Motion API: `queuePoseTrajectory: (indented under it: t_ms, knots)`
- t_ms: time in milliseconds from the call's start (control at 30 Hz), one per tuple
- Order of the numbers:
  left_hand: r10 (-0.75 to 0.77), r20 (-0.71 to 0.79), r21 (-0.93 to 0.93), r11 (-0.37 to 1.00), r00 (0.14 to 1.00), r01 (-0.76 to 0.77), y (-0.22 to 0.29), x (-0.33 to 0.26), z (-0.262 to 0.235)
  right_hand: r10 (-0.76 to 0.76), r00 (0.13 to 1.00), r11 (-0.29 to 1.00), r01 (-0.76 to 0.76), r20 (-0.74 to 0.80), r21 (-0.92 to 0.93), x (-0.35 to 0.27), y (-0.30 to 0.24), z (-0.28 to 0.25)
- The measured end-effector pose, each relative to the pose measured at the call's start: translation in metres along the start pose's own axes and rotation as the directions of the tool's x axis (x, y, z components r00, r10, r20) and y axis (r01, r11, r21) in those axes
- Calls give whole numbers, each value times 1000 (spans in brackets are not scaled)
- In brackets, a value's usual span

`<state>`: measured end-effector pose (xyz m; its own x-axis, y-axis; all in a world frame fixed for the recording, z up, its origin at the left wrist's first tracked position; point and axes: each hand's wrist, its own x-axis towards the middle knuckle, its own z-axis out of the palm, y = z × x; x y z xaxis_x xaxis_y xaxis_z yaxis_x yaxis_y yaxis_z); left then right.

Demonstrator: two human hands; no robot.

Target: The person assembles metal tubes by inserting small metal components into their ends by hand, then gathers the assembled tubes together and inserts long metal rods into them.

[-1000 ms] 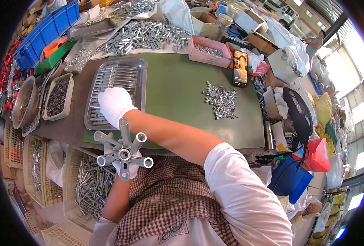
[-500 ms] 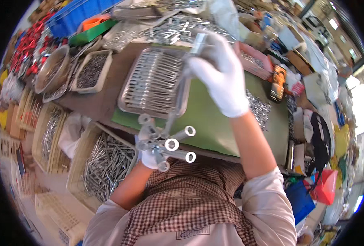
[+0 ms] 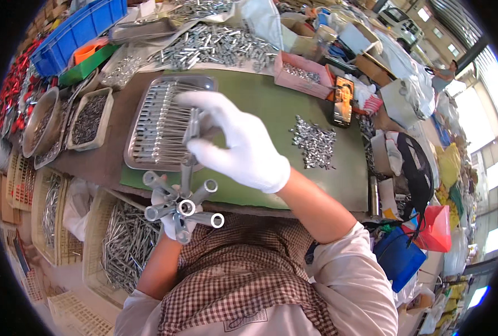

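Observation:
My left hand, in a white glove, is closed around a bunch of metal rods with hollow tube ends that fan out toward me. My right hand, also gloved, pinches a short metal tube between thumb and fingers, above the bunch and over the right side of a metal tray. In that tray, slim rods with thicker sleeve ends lie side by side in rows. Most of the left hand's fingers are hidden behind the tubes.
On the green mat lies a heap of small metal parts, with a pink box and a phone beyond. Loose tubes cover the back. A basket of rods stands lower left, and a parts tub left.
My right hand has come down and toward me from over the loose tubes to just above the bunch, carrying the short tube. The whole view has shifted.

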<state>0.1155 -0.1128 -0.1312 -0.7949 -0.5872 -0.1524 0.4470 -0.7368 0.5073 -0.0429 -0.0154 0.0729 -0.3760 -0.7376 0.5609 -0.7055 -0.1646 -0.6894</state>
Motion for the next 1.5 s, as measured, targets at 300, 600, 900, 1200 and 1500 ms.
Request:
queuePoseTrajectory:
  t_ms: [300,600,900,1200,1500]
  knots:
    - [-277,-22,-572,792,961,215,14,-6,30,-105,994,988,108,27,-114,-3,-2,1]
    - [-326,283,-641,635,902,431,22,-6,37,9,970,999,-18,245,37,-8,0,-2]
    - [-285,559,-567,553,778,610,29,4,19,174,984,950,-156,44,-272,40,58,39]
    - [-234,-111,-177,961,966,213,0,0,15,61,974,891,45,217,-452,56,103,75]
    - [-409,227,-474,746,884,467,26,4,10,128,959,772,63,253,-633,58,82,104]
